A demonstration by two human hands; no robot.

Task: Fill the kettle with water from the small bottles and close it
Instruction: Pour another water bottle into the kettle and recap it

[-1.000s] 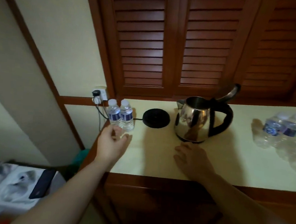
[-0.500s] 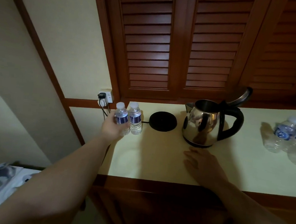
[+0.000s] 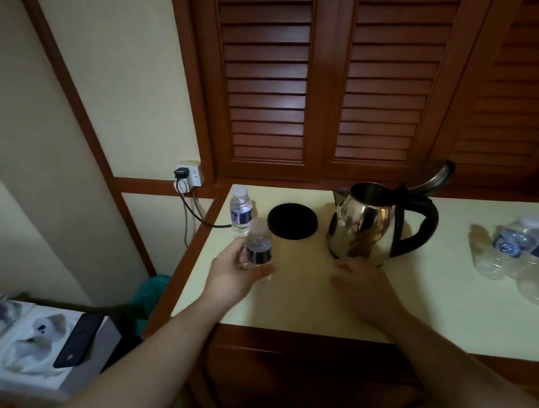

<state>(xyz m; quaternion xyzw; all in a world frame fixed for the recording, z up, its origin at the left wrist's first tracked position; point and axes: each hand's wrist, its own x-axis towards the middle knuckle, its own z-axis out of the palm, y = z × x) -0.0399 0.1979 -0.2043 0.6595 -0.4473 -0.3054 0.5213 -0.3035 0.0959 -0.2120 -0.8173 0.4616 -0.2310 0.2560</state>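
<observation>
Blue-labelled bottle (image 3: 258,246) (print unreadable) in left hand (image 3: 233,272).

Pale worktop (image 3: 303,300) with wooden edge, bearing upright bottle (image 3: 240,210), black kettle base (image 3: 292,220), open kettle (image 3: 366,228), bottle pack (image 3: 524,251), flat right hand (image 3: 364,285).

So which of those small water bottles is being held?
The small clear bottle with the dark label, gripped by the left hand; its twin stands untouched behind.
</observation>
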